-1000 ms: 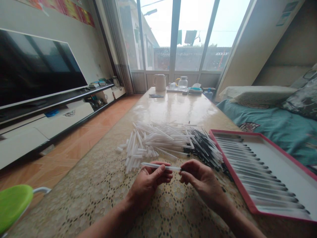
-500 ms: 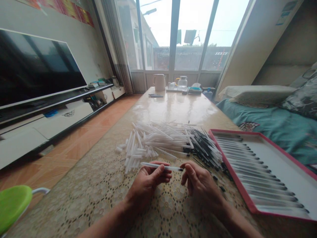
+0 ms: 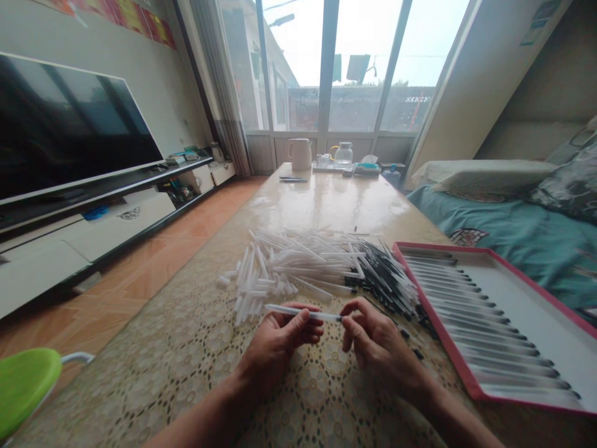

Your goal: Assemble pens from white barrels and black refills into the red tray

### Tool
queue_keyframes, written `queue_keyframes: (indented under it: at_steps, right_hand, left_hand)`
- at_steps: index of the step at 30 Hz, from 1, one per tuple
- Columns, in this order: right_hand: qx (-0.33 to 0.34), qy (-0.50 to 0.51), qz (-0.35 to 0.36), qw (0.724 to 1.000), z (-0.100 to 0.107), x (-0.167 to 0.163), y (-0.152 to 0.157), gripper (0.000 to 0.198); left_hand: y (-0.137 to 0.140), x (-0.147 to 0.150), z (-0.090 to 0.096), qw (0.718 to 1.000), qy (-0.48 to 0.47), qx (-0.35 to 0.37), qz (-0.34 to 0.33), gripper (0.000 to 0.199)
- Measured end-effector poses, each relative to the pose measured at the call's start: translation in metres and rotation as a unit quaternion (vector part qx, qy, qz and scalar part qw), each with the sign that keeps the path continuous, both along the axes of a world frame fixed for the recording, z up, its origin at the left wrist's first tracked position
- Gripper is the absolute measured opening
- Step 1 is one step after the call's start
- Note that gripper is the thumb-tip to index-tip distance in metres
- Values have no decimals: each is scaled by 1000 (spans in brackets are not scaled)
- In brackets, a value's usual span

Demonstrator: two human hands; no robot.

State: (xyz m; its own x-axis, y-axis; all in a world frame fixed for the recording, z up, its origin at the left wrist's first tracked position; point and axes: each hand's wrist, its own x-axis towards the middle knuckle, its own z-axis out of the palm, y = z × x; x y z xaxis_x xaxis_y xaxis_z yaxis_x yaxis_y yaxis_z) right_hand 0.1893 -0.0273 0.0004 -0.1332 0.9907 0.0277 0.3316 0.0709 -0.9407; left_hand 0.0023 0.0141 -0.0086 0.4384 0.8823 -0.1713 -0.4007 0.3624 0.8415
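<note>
My left hand (image 3: 275, 341) is closed around the middle of a white translucent pen (image 3: 278, 309), pinching it between thumb and fingers. The pen lies nearly level, its pointed tip to the left and its black end to the right. At that black end, my right hand (image 3: 385, 348) closes thumb and fingertips on it. Just beyond the hands spreads a heap of white pen tubes and caps (image 3: 298, 255). Dark pen refills (image 3: 380, 274) are bunched to its right, with small black pieces (image 3: 418, 353) scattered near my right hand.
To the right, a pink-rimmed box (image 3: 476, 382) holds a row of assembled pens (image 3: 494, 339). A patterned cover lies on the table (image 3: 196, 367). Toward the window stand a pitcher (image 3: 301, 154), a glass jug (image 3: 344, 154) and a tissue pack (image 3: 367, 168). A green stool (image 3: 28, 389) stands at left.
My right hand has shifted slightly to the left, and its fingers now press against the pen's black end. My left hand and the pen have hardly moved.
</note>
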Motion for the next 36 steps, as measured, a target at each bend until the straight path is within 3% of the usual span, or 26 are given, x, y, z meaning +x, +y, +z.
queue_keyframes:
  at_steps: [3, 8, 14, 19, 26, 32, 36]
  right_hand:
    - [6, -9, 11, 1000, -2, 1, 0, 27]
    - [49, -56, 10, 997, -4, 0, 1, 47]
    - [-7, -23, 26, 999, -1, 0, 1, 31]
    - [51, -60, 11, 997, -2, -1, 2, 44]
    - [-23, -3, 30, 999, 0, 0, -1, 30]
    - [21, -32, 21, 999, -1, -1, 0, 44]
    - [-10, -13, 23, 1000, -2, 1, -1, 37]
  left_hand:
    - [-1, 0, 0, 1000, 1, 1, -2, 22]
    - [0, -1, 1, 1000, 8, 0, -21, 23]
    - [0, -1, -1, 1000, 1, 11, -14, 20]
    - [-1, -1, 1, 999, 21, 15, -24, 23]
    - [-1, -1, 1, 1000, 4, 14, -15, 22]
    - [-1, -1, 2, 999, 21, 12, -22, 23]
    - [0, -1, 1, 1000, 10, 10, -15, 23]
